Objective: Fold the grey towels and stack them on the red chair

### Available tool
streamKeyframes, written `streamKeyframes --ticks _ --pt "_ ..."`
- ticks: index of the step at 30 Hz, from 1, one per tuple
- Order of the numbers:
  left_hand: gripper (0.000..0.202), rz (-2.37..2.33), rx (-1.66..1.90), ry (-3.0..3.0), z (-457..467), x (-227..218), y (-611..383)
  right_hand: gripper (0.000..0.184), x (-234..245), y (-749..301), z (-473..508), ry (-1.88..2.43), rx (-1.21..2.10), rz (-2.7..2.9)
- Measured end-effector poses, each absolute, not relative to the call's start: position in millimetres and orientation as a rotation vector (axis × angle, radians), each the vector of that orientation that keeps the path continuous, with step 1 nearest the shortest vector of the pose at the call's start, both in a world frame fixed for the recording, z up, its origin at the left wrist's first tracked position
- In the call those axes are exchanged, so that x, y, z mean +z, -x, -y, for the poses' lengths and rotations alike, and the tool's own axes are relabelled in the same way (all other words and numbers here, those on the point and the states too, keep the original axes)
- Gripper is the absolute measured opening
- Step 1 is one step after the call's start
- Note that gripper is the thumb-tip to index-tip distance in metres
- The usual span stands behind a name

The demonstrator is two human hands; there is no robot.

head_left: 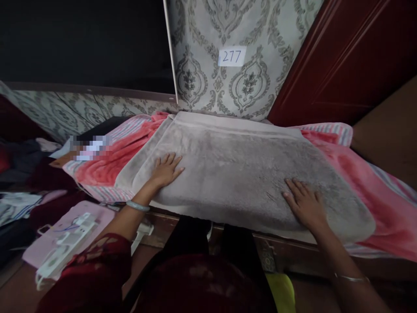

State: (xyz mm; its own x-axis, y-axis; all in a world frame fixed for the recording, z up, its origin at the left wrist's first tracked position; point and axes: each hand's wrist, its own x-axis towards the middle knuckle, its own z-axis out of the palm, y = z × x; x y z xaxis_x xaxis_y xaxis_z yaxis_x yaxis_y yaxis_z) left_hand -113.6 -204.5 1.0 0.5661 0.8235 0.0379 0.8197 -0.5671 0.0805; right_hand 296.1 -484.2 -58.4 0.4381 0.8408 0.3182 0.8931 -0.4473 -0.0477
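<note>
Grey plush blanket (pixel 228 165): in the head view, spread over the coral blanket (pixel 365 187).
Left hand (pixel 166 171): flat near the left end, fingers spread, gripping nothing.
Right hand (pixel 305 202): flat toward the right end, fingers likewise extended.
Ruffled pile (pixel 269 193): best eased outward, pressing lightly.

Paper marked "277" (pixel 232 56) hangs on patterned wallpaper (pixel 202 26), right of dark screen (pixel 87 45). White power strip (pixel 63 252) lies on pink board (pixel 38 248).

The light is dim and soft, the right hand (pixel 305 204) slightly blurred, the outer edges stretched.
</note>
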Motion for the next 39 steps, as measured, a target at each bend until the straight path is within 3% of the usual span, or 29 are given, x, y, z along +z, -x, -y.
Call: streamKeyframes --ticks 6,12,17,25,39 --pt "0.062 -1.495 0.088 -2.689 196 -9 125 0.062 -70 -299 492 2.514 -0.368 1.496" --pt "0.049 -1.465 0.392 -2.667 204 -12 127 0.058 -64 -293 483 2.48 -0.296 1.378" --pt "0.033 -1.012 0.756 -2.67 228 -16 111 0.046 -48 -244 452 2.009 -0.244 1.46" --pt "0.01 -0.852 0.768 -2.716 242 -17 77 0.036 -38 -157 394 1.602 -0.058 1.54" --pt "0.013 -0.849 0.877 -2.53 243 -12 70 0.024 -28 -93 327 1.664 0.081 1.699"
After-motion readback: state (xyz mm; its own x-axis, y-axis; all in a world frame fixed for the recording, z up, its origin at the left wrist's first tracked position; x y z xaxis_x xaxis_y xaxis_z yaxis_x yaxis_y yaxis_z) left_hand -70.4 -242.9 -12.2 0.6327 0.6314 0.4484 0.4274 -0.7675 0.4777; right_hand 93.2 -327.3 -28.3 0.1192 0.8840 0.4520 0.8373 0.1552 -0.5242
